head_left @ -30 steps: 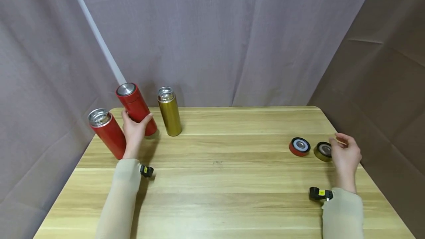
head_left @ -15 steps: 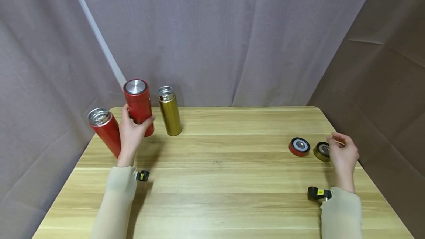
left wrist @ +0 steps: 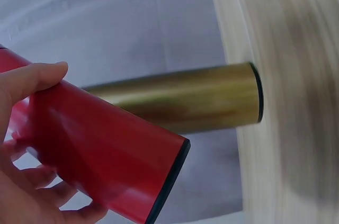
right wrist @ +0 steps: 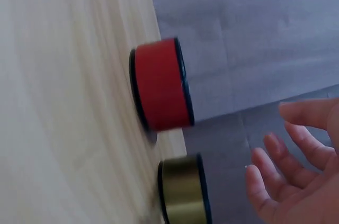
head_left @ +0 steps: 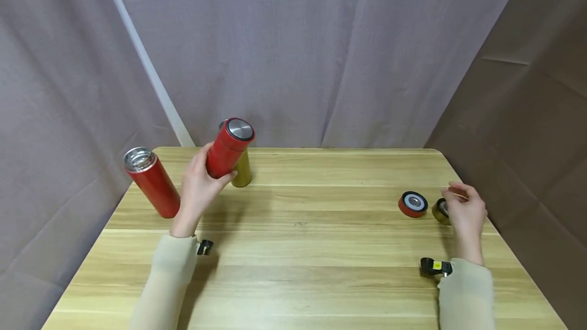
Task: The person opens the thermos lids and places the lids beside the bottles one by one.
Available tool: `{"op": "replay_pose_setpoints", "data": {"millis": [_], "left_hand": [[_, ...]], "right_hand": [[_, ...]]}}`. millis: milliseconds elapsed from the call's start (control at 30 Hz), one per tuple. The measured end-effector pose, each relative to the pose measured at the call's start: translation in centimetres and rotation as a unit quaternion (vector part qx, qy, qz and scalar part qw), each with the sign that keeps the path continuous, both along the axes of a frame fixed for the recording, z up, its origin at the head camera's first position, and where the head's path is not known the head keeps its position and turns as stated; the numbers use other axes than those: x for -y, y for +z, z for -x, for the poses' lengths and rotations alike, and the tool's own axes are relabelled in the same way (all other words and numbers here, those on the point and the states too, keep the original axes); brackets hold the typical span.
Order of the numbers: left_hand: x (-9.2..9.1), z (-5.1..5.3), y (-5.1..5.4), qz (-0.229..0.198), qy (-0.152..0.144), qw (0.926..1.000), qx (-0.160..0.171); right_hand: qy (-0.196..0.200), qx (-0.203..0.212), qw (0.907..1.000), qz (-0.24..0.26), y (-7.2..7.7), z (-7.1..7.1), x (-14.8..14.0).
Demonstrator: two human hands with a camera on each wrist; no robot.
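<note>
My left hand (head_left: pixel 200 187) grips a capped red thermos (left wrist: pixel 100 139) round its body. In the left wrist view its base hangs clear of the table; in the head view its steel-topped lid (head_left: pixel 240 129) leans to the right. Behind it stands a gold thermos (left wrist: pixel 185 99), mostly hidden in the head view. An uncapped red thermos (head_left: pixel 156 187) stands upright left of that hand. My right hand (head_left: pixel 468 213) hovers just above and beside a gold lid (right wrist: pixel 184 189), fingers loosely bent, holding nothing. Left of that lid lies a red lid (right wrist: pixel 161 83), inner side up.
The wooden table (head_left: pixel 312 258) spreads beneath both hands. A grey curtain (head_left: pixel 284 55) hangs behind its far edge, and a brown cloth (head_left: pixel 541 131) hangs along the right side.
My left hand has lifted the capped red thermos from between the other two and moved it right, tilting its top rightward. The right hand has drifted slightly left over the gold lid.
</note>
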State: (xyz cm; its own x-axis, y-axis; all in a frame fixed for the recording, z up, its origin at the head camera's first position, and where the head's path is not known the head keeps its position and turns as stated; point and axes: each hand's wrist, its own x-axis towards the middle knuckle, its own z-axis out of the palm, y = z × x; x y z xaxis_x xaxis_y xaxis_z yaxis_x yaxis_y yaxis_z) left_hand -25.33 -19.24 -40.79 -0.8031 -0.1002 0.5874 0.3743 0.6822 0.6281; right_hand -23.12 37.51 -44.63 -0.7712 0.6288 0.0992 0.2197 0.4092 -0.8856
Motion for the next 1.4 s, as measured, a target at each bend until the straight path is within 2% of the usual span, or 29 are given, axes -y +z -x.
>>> {"op": "replay_pose_setpoints", "data": {"millis": [133,267,400,500,633,800,967,1167,1267,1400], "left_hand": [[-1.0,0.0,-0.2,0.02,-0.009,0.9998,-0.003],[-2.3,-0.1,-0.5,0.039,-0.021,0.999,-0.002],[-3.5,-0.3,-0.8,0.057,-0.043,0.9974,0.01],[-4.2,-0.5,-1.1,0.07,-0.059,0.9956,0.019],[-4.9,-0.6,-1.4,0.088,-0.068,0.9936,0.022],[-5.7,-0.8,-1.5,0.11,-0.078,0.9904,0.028],[-6.5,-1.2,-1.8,0.138,-0.094,0.9854,0.03],[-7.1,-1.6,-2.1,0.174,-0.098,0.9793,0.033],[-7.4,-1.7,-2.1,0.19,-0.1,0.976,0.035],[-7.8,-1.8,-2.1,0.211,-0.107,0.9709,0.04]], "right_hand": [[0.044,-0.026,0.9987,0.004,0.3,0.8,1.3],[0.102,-0.039,0.9938,-0.023,0.7,1.6,2.7],[0.181,-0.043,0.9812,-0.051,1.0,2.0,4.3],[0.229,-0.049,0.9715,-0.033,1.6,2.3,6.4],[0.304,-0.059,0.9508,-0.015,2.8,2.8,10.2],[0.4,-0.069,0.9136,-0.029,4.2,3.3,15.2],[0.459,-0.077,0.8849,0.002,4.9,3.5,19.1],[0.517,-0.073,0.8524,0.034,5.3,3.0,21.6],[0.533,-0.068,0.8431,0.005,5.4,2.5,22.2],[0.531,-0.06,0.8438,-0.053,5.3,2.0,22.7]]}}
